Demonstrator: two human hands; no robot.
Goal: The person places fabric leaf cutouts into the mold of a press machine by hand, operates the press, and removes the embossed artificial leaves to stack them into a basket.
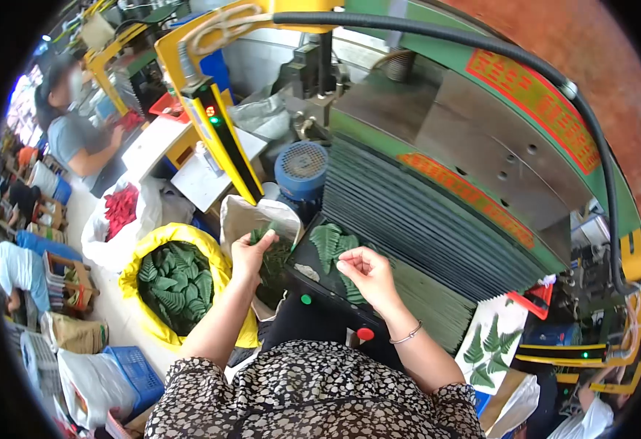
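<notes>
Yellow-rimmed sack (132, 281) left of me: full of dark green fern-like leaves (177, 284). White bag (99, 233) behind: red pieces (121, 211). My left hand (250, 256) pinches green bits (263, 233) over the open off-white sack (238, 212); right hand (368, 272), fingers curled, by flat ribbed leaves (326, 243) on the black ledge (307, 257).
</notes>
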